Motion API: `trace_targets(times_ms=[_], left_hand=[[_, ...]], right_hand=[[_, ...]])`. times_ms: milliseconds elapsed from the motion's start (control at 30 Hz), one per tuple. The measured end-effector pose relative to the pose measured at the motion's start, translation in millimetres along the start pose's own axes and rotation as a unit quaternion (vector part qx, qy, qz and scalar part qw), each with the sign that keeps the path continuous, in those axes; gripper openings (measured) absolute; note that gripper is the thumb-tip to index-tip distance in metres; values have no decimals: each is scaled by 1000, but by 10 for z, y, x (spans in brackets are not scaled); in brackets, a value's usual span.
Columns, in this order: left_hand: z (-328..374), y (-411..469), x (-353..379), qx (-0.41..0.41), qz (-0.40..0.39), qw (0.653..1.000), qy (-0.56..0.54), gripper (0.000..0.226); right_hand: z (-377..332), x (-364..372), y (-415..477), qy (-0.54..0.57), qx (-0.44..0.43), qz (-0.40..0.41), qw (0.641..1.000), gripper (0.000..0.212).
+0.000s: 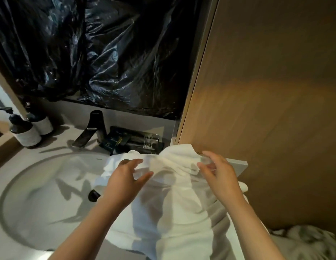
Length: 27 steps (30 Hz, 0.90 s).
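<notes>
Item: white towel point(174, 203). We are finding it draping over the counter point(56, 147) to the right of the basin point(22, 184), its near length hanging toward the person and its left edge overlapping the basin rim. Its far edge is bunching into folds just in front of the dark packets point(137, 141).

Item: left hand point(124, 177). We are seeing it reaching onto the left part of the bunched edge. The fingers are spreading, with thumb and forefinger standing apart on either side of a fold and touching it, not closing on it.

Item: right hand point(219, 173). It is hovering at the right end of the bunched edge, beside the grey ledge point(236, 164). The fingers are curving loosely with their tips at the cloth; motion blur is hiding the contact, so we cannot tell whether they are pinching it.

Surroundings: a black faucet point(94, 128) is standing behind the basin, two pump bottles point(25, 132) are standing at far left, and a black drain plug point(93, 195) is showing in the basin by the left wrist. Black plastic sheeting point(97, 53) is covering the wall behind. A wooden panel point(266, 91) is rising at right, with crumpled cloth point(304, 239) lying at its foot.
</notes>
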<state>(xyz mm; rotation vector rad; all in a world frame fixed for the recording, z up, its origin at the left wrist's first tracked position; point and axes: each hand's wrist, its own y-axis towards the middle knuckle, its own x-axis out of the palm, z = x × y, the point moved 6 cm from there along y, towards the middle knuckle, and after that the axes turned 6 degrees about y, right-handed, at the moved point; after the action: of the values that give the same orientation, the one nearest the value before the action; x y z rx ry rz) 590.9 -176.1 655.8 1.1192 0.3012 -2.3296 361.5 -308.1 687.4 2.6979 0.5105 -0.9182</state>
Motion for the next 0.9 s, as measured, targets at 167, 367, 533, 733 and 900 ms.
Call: trace_targets(times_ms=[167, 367, 533, 733, 900], left_hand=[[-15, 61, 160, 5, -5, 999, 39, 31], [-94, 51, 215, -1, 7, 1000, 24, 17], [48, 16, 36, 18, 49, 998, -36, 18], [470, -10, -437, 75, 116, 986, -97, 16], [854, 14, -926, 127, 197, 967, -99, 18]], right_hand=[[36, 155, 169, -24, -11, -44, 999, 32], [34, 200, 117, -6, -46, -35, 998, 42], [-41, 100, 86, 52, -55, -17, 997, 41], [-355, -147, 130, 107, -86, 26, 990, 39], [-591, -387, 248, 215, -79, 61, 972, 26]])
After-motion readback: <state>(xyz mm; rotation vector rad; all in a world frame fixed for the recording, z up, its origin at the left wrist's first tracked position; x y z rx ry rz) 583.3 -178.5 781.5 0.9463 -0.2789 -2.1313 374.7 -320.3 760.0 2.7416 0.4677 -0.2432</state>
